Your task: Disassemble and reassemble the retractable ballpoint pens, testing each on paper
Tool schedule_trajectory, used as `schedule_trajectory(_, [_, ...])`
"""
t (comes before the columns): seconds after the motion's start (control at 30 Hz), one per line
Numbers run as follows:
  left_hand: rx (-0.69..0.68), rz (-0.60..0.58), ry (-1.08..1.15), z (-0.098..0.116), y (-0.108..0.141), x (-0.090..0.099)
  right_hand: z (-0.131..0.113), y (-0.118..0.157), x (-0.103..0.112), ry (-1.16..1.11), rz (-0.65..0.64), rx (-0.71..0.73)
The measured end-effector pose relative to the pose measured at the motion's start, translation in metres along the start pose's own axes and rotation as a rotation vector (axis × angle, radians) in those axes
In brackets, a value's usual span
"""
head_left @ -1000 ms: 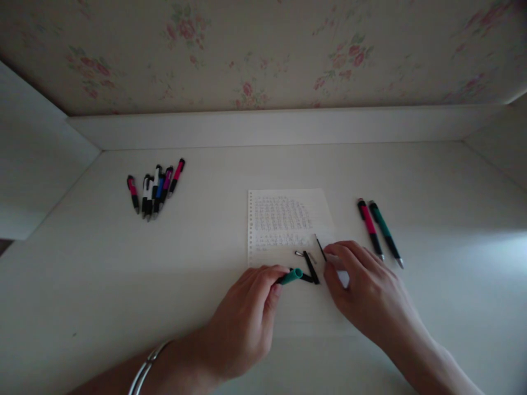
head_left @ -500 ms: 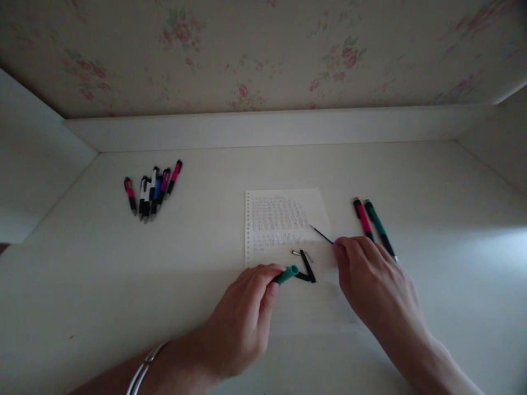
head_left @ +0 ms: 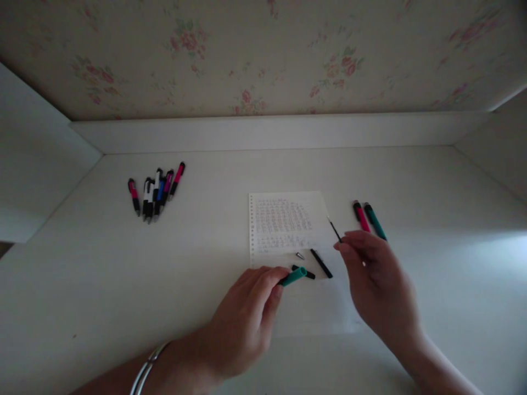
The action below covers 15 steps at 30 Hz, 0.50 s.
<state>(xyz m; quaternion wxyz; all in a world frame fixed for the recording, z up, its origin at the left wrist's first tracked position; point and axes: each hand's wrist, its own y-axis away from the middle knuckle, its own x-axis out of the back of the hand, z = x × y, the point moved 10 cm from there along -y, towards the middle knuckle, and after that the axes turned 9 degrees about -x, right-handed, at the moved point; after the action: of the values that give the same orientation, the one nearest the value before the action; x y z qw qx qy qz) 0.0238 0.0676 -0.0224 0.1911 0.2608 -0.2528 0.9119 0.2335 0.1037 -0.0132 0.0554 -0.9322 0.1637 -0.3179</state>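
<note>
My left hand [head_left: 251, 312] is closed around a green pen barrel [head_left: 295, 275], its hollow end pointing up to the right. Between the thumb and fingers of my right hand [head_left: 376, 274] is a thin dark pen refill [head_left: 335, 229], its tip aimed up and left over the right edge of the paper. Lined paper [head_left: 284, 219] with handwriting lies between and beyond the hands. On it rest a small silver pen tip [head_left: 300, 255], a black tube-like pen part [head_left: 321, 264] and a shorter black part [head_left: 309, 273], partly hidden behind the green barrel.
Several pens [head_left: 158, 192] in white, blue, purple and pink lie grouped at the left of the white desk [head_left: 206, 230]. A pink pen [head_left: 361, 215] and a green pen [head_left: 374, 221] lie just beyond my right hand. A floral wall [head_left: 247, 66] rises behind.
My right hand has lifted and turned, moving the refill's tip to the right, away from the writing. The black parts now lie apart. My left hand still holds the green barrel.
</note>
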Motion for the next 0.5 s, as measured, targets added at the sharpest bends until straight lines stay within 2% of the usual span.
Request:
schedule_trajectory(0.1, [-0.020, -0.015, -0.034, 0.003, -0.002, 0.000, 0.009, 0.004, -0.006, -0.360, -0.090, -0.176])
schedule_trajectory(0.27, [-0.047, -0.020, -0.087, 0.007, -0.005, 0.001, 0.008, 0.006, -0.018, -0.769, -0.189, -0.320])
schedule_trajectory(0.5, [-0.045, -0.020, -0.103, 0.008, -0.006, 0.002, 0.003, 0.009, -0.022, -0.783, -0.227, -0.326])
